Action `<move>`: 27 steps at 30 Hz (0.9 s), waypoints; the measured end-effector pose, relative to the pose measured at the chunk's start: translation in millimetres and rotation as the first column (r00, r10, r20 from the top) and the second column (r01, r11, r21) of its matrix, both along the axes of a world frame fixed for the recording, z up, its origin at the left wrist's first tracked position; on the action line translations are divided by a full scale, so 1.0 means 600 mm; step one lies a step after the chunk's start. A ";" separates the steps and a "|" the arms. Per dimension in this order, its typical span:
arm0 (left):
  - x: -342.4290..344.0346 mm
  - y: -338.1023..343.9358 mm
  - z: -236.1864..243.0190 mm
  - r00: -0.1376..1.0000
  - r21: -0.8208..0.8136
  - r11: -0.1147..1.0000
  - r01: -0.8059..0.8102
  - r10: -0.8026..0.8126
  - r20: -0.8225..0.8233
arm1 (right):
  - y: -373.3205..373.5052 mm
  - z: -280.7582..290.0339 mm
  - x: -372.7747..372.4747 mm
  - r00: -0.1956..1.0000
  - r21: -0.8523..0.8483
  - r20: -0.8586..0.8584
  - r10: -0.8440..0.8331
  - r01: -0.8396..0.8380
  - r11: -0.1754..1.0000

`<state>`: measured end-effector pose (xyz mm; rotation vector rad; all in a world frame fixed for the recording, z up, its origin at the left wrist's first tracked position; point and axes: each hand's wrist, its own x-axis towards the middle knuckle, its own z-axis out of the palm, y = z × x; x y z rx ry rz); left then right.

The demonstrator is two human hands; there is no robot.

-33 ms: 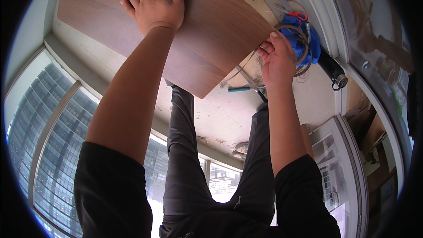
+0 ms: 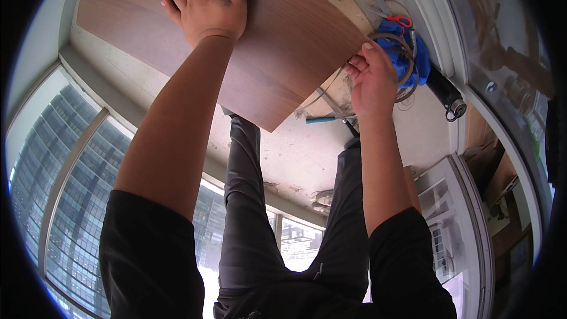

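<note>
A wide brown wood-grain board point(image 2: 283, 41) spans the upper middle of the view. Pressed flat on its upper part is my left hand point(image 2: 209, 9), with fingers and thumb spread. My right hand point(image 2: 373, 80) is at the board's right corner, its fingers curled and thumb raised along the edge. Those fingers close on a thin brown edging strip point(image 2: 409, 65), which loops in a coil beside the hand. Exactly where the strip meets the board is hidden by the fingers.
Right of the board lie red-handled scissors point(image 2: 401, 21), a blue bag point(image 2: 422, 62) and a black bottle point(image 2: 446, 94). A teal-handled tool point(image 2: 322, 120) rests on the pale floor point(image 2: 283, 159) near my right leg. Windows point(image 2: 77, 159) line the left; a glass door point(image 2: 449, 230) stands at right.
</note>
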<state>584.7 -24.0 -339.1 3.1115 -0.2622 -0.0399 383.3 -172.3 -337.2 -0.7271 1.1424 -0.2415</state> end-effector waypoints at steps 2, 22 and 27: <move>-0.001 0.000 -0.003 1.000 -0.005 1.000 0.004 -0.004 0.008 | -0.003 0.003 0.000 1.000 0.016 0.001 -0.006 0.006 1.000; 0.001 0.001 -0.006 0.999 -0.003 1.000 0.025 -0.024 0.043 | 0.040 0.005 -0.047 0.998 0.055 -0.010 0.063 -0.063 0.997; 0.000 0.004 -0.013 0.997 -0.021 0.999 0.041 -0.039 0.064 | 0.037 -0.002 -0.046 0.998 0.053 -0.001 0.067 -0.067 0.996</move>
